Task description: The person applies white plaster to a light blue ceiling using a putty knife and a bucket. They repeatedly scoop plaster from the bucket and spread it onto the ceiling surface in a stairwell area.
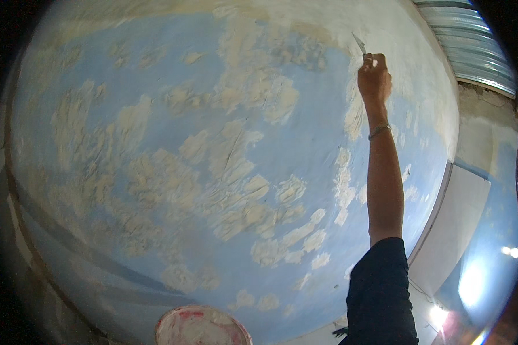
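Note:
My right hand (374, 80) is raised high on the right, closed round a putty knife (359, 43). The thin blade points up and left at the upper wall; I cannot tell whether it touches. A bracelet (380, 131) circles the wrist, and a dark sleeve (382, 293) covers the upper arm. In front is a light blue wall (305, 144), dotted with rough cream patches of filler (230, 155). A round, shallow pan or lid (203, 328), smeared with whitish filler and red stains, shows at the lower edge. My left hand is out of view.
Corrugated metal roofing (469, 43) slopes at the upper right. A pale panel (452, 224) stands beside the wall's right end, with bright lights (438, 316) beyond it. A brown strip (26, 230) runs along the wall's left edge. Shadows fall across the lower left.

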`<state>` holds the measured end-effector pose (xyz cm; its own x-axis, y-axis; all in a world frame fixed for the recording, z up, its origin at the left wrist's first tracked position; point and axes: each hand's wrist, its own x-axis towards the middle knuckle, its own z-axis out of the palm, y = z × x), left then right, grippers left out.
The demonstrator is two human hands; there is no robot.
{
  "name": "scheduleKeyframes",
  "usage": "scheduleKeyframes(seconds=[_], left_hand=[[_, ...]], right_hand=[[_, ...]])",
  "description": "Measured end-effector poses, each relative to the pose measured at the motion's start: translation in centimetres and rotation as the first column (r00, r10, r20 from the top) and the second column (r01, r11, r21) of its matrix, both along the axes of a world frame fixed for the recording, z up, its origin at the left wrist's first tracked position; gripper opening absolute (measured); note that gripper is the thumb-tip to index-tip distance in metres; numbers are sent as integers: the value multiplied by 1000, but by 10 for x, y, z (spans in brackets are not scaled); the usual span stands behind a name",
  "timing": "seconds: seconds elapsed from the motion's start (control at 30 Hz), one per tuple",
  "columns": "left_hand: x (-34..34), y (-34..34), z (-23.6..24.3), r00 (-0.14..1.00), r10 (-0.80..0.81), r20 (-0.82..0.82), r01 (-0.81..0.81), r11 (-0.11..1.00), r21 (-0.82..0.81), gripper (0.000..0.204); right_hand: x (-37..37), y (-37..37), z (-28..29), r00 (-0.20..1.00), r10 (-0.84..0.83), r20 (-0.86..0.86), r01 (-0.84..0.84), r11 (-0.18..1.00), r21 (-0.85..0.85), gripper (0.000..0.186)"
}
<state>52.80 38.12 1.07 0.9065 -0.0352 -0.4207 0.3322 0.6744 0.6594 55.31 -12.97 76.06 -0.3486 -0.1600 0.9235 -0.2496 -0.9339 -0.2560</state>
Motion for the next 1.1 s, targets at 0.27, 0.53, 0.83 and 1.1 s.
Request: scheduleKeyframes(seconds=[0.27,0.53,0.83,1.1], left_hand=[[0,-1,2,984,119,-135,-114,993,43,62],[5,7,15,1000,30,1,-30,997,73,59],[9,11,25,999,31,42,-35,995,98,55],[17,11,36,995,103,-13,-102,992,69,50]], right_hand=[[24,12,-53,938,-88,-336,92,996,-4,25],[-15,26,32,978,-102,-183,109,994,30,31],[-29,29,38,944,-142,-299,116,988,-103,32],[3,57,-5,853,-59,-518,45,998,-40,33]])
